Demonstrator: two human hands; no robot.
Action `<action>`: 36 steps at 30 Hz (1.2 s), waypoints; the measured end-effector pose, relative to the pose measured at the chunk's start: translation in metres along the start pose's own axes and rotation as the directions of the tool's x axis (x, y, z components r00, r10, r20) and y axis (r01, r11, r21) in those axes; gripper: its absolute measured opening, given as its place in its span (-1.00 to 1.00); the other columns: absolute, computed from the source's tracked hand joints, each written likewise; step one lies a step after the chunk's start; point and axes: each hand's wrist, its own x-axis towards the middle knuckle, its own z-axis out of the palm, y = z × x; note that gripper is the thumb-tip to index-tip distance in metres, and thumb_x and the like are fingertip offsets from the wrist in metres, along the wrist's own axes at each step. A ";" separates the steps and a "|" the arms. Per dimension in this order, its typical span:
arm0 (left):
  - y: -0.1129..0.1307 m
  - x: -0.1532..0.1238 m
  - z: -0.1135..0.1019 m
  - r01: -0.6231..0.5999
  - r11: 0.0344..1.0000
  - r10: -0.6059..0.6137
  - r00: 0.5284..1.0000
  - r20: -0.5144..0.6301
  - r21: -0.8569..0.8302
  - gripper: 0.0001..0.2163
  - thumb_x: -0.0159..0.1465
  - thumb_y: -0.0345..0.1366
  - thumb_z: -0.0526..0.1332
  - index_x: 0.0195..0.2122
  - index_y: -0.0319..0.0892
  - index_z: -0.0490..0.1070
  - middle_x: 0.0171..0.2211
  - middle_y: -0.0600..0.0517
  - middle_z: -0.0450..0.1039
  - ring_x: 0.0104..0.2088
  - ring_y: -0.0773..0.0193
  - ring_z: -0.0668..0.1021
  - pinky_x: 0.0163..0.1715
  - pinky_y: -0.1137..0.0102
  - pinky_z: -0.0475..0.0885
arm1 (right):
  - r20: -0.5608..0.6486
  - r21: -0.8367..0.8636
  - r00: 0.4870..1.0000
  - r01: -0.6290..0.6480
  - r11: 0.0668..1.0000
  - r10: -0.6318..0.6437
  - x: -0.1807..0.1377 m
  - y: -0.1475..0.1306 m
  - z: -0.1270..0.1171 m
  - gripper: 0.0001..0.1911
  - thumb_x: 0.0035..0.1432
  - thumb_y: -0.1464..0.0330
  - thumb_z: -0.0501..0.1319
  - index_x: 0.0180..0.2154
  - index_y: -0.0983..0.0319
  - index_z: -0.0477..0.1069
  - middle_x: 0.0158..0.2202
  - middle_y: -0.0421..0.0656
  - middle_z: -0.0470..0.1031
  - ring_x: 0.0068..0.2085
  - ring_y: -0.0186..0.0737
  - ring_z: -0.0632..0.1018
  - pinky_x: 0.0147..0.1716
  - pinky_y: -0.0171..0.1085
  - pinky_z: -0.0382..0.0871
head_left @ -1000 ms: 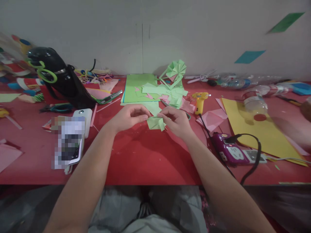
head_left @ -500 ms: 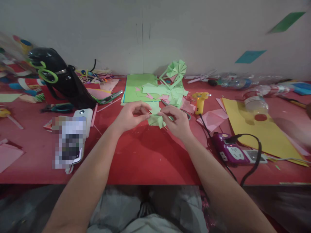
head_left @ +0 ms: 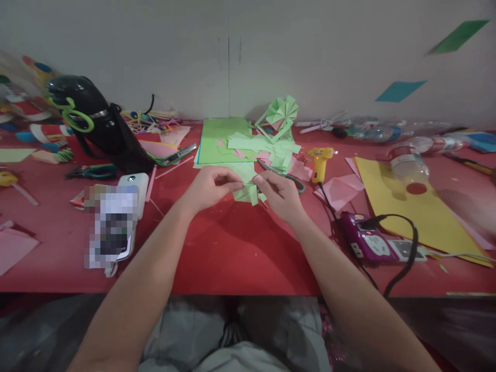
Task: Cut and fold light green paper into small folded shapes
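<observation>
Our two hands pinch a folded green piece (head_left: 245, 195) left of the yellow glue gun (head_left: 319, 164)

In the head view, the folded green piece is between our fingertips, to the left of the glue gun and a little nearer to us than it. Our left hand (head_left: 211, 188) has its thumb and forefinger drawn narrow at the left end of the upper edge. Our right hand (head_left: 281, 194), the closer of the two to the glue gun, pinches the same edge from the other end. Our fingers cover part of the paper, so we cannot tell how it is folded there.

Scissors (head_left: 299, 186) lie just left of the glue gun, partly hidden behind our right hand. Beyond them, left of the glue gun, we see pale green papers (head_left: 285, 155) with pink scraps among them, bright green sheets (head_left: 211, 130) and a green paper model (head_left: 283, 112) standing at the back. Pink paper (head_left: 339, 191) lies just to the near right of the glue gun, whose black cable (head_left: 327, 199) runs toward us past a purple power strip (head_left: 366, 240). Farther right of the glue gun, we see a yellow sheet (head_left: 411, 212) and a clear bottle (head_left: 408, 168). Well to its left are a phone (head_left: 124, 251), mostly blurred, and a tall black flask (head_left: 103, 137).
</observation>
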 end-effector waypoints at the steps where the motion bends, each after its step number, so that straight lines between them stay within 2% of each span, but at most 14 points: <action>1: 0.000 0.000 0.000 -0.004 1.000 0.004 1.000 -0.012 0.012 -0.78 0.14 -0.13 0.39 -0.41 -0.20 0.57 -0.40 -0.02 0.61 -0.36 0.24 0.59 -0.27 0.35 0.49 | 0.005 0.011 1.000 -0.026 1.000 0.026 0.000 -0.001 0.000 -0.60 0.37 0.09 0.08 -0.35 0.19 0.49 -0.43 -0.18 0.44 -0.38 -0.30 0.44 -0.35 -0.27 0.32; 3: -0.001 0.000 0.000 -0.016 0.999 0.017 0.999 -0.030 0.033 -0.81 0.15 -0.17 0.38 -0.42 -0.20 0.56 -0.41 -0.02 0.60 -0.37 0.25 0.58 -0.29 0.37 0.48 | 0.024 0.043 0.998 -0.052 0.998 0.051 -0.001 -0.003 0.001 -0.58 0.37 0.06 0.07 -0.32 0.20 0.50 -0.40 -0.17 0.47 -0.36 -0.29 0.47 -0.34 -0.27 0.35; 8: -0.003 0.000 0.004 -0.054 0.998 0.055 0.998 -0.044 0.036 -0.86 0.18 -0.25 0.34 -0.40 -0.22 0.54 -0.41 -0.01 0.58 -0.37 0.27 0.56 -0.29 0.39 0.47 | 0.015 0.023 1.000 0.000 1.000 -0.001 -0.001 -0.004 0.003 -0.72 0.25 0.10 0.25 -0.30 0.19 0.51 -0.34 -0.15 0.55 -0.32 -0.27 0.52 -0.31 -0.28 0.42; 12: -0.002 -0.001 0.006 -0.049 0.999 0.049 0.999 -0.001 0.009 -0.88 0.20 -0.28 0.31 -0.37 -0.23 0.52 -0.39 0.00 0.57 -0.36 0.30 0.55 -0.29 0.41 0.45 | -0.005 -0.011 1.000 0.030 0.999 -0.030 0.000 -0.001 0.004 -0.76 0.27 0.17 0.25 -0.33 0.18 0.51 -0.37 -0.17 0.55 -0.34 -0.29 0.51 -0.33 -0.29 0.41; 17: 0.002 -0.002 0.006 -0.037 0.999 0.036 0.998 0.045 0.020 -0.83 0.27 -0.23 0.25 -0.35 -0.22 0.54 -0.39 0.02 0.56 -0.37 0.32 0.52 -0.30 0.43 0.43 | 0.003 0.004 1.000 0.015 1.000 -0.015 0.000 0.002 0.004 -0.78 0.26 0.17 0.25 -0.32 0.18 0.51 -0.36 -0.17 0.56 -0.34 -0.28 0.52 -0.32 -0.28 0.40; 21: -0.001 -0.001 0.006 -0.059 0.996 0.059 0.998 0.014 0.067 -0.80 0.27 -0.19 0.27 -0.38 -0.22 0.54 -0.40 0.03 0.56 -0.37 0.32 0.52 -0.31 0.43 0.42 | 0.012 0.007 1.000 -0.003 1.000 0.003 0.000 0.003 0.004 -0.76 0.26 0.15 0.25 -0.31 0.18 0.50 -0.35 -0.16 0.56 -0.34 -0.26 0.52 -0.30 -0.26 0.40; 27: -0.008 0.000 0.009 -0.099 0.987 0.107 0.993 -0.059 0.127 -0.84 0.27 -0.23 0.28 -0.38 -0.20 0.53 -0.40 0.03 0.58 -0.34 0.29 0.54 -0.28 0.40 0.42 | -0.001 0.012 1.000 0.011 1.000 -0.011 0.000 0.001 0.004 -0.82 0.26 0.24 0.25 -0.33 0.20 0.50 -0.39 -0.18 0.53 -0.37 -0.30 0.49 -0.33 -0.28 0.36; 33: -0.005 -0.002 0.014 -0.131 0.985 0.130 0.991 0.010 0.108 -0.87 0.29 -0.27 0.24 -0.34 -0.19 0.51 -0.37 0.04 0.56 -0.33 0.31 0.53 -0.28 0.41 0.41 | -0.026 -0.039 0.999 0.047 0.998 -0.048 0.000 -0.003 0.003 -0.84 0.23 0.31 0.26 -0.40 0.20 0.48 -0.44 -0.20 0.52 -0.40 -0.30 0.47 -0.34 -0.27 0.35; 36: -0.007 -0.001 0.014 -0.150 0.975 0.156 0.987 -0.026 0.164 -0.89 0.27 -0.32 0.24 -0.39 -0.19 0.49 -0.42 0.06 0.53 -0.37 0.33 0.50 -0.33 0.42 0.37 | -0.005 -0.001 1.000 0.021 1.000 -0.021 0.000 -0.004 0.004 -0.84 0.23 0.29 0.27 -0.39 0.19 0.50 -0.43 -0.19 0.53 -0.39 -0.29 0.48 -0.34 -0.27 0.36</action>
